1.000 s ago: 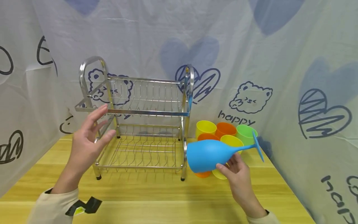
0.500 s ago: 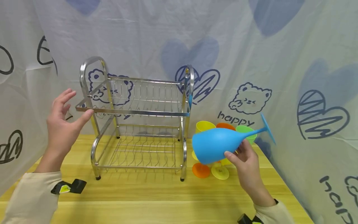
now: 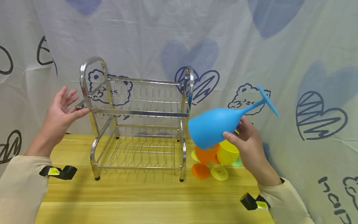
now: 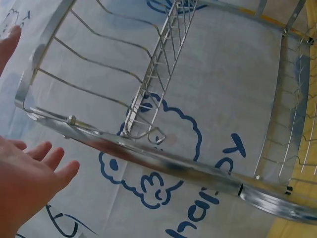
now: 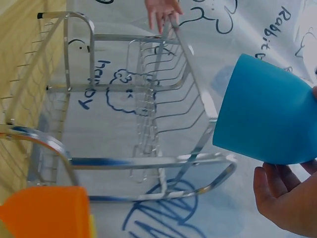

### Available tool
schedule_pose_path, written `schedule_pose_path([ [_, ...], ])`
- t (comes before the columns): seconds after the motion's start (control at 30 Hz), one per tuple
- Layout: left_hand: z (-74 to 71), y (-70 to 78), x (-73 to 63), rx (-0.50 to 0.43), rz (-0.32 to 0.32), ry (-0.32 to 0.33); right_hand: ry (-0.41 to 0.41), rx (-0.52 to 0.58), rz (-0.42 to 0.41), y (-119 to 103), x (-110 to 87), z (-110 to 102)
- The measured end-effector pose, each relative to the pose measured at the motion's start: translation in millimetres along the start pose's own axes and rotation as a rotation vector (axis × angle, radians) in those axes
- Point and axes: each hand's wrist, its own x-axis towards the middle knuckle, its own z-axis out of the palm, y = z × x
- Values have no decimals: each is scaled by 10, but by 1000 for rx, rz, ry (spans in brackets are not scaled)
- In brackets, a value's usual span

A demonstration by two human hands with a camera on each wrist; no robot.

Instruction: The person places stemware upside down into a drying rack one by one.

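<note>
A blue plastic goblet [image 3: 215, 126] is held tilted in my right hand [image 3: 249, 143], its mouth toward the left and its foot up to the right. In the right wrist view the goblet's bowl [image 5: 267, 111] lies above my fingers, close to the upper tier's corner. My left hand [image 3: 62, 110], fingers spread, is at the left end of the two-tier metal dish rack [image 3: 134, 112], its thumb by the upper tier's front corner. Seen from the left wrist, the hand [image 4: 29, 173] holds nothing beside the rack's shiny side rail [image 4: 163, 161].
Several goblets stand right of the rack, among them an orange one [image 3: 205, 154] and a yellow one [image 3: 227, 152]; others are partly hidden behind the blue goblet and right hand. Printed cloth [image 3: 156, 37] hangs behind and at both sides of the wooden table [image 3: 126, 194].
My right hand has lifted the blue goblet higher, tipping its foot further up. The left hand has moved left, from in front of the rack to its left end.
</note>
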Motion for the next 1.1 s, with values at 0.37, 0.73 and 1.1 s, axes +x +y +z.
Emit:
schedule_pose_path([
  [0.37,-50,-144,121,2,-54,-76,-92,3,-72,-325,391,196],
  [0.73,-113,-164,214,133,-41,-160,-201,-38,-110,-583,724,449],
  [1.1,-103,-191,209,42,-67,-164,-241,61,-112,-691,902,819],
])
